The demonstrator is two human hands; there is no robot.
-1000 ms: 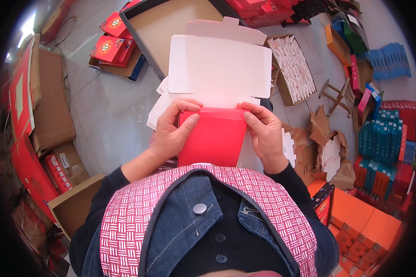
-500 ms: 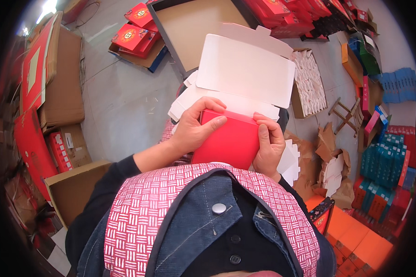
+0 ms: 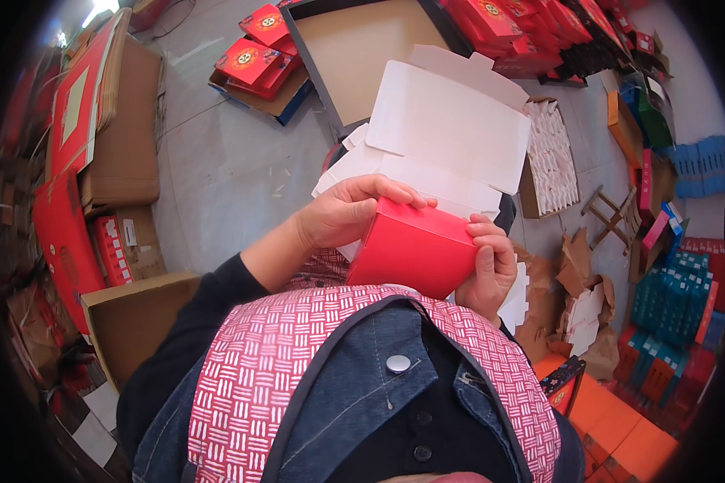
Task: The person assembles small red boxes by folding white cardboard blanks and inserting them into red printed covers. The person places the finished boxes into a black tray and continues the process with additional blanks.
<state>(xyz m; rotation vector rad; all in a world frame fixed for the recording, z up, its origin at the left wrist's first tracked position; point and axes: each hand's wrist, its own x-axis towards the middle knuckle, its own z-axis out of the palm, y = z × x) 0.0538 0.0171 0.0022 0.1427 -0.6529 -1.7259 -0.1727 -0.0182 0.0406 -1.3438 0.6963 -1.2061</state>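
A partly folded cardboard box (image 3: 415, 251) lies in front of my body, its outside red and its inside white. Its white lid panel and flaps (image 3: 447, 121) spread open on the far side. My left hand (image 3: 353, 211) grips the far left corner, fingers curled over the top edge and thumb against the red side. Around the right edge my right hand (image 3: 490, 264) is closed, thumb on the near face and fingertips at the corner. The near end of the red part is close against my checked apron (image 3: 298, 322).
A large dark-rimmed tray (image 3: 370, 48) lies beyond the box. Red gift boxes (image 3: 250, 60) fill a carton at the far left. At right are a carton of white pieces (image 3: 552, 153), a small wooden stool (image 3: 608, 213) and crumpled brown paper (image 3: 576, 266). Orange boxes (image 3: 620, 427) stand at near right.
The red panel has tilted, and a fold along its far edge now shows as a narrow top face. My left thumb has slid from the panel's face to its left edge.
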